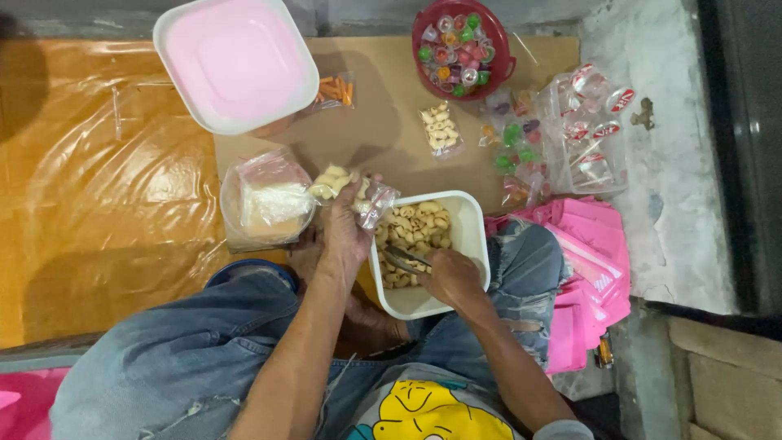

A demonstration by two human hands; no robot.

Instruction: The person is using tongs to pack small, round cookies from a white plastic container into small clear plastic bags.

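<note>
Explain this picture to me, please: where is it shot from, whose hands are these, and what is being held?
One picture, from a camera on a seated person's head, looking down at their own bare hands and jeans. The left hand holds a small clear bag of pale shell-shaped snacks. The right hand holds metal tongs inside a white square tub of the same snacks. Around lie a pink lid, a red basket of jelly cups, a filled snack bag and pink packets.

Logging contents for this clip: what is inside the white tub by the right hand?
White tub: pale curled snacks and metal tongs. The right hand hides part.
</note>
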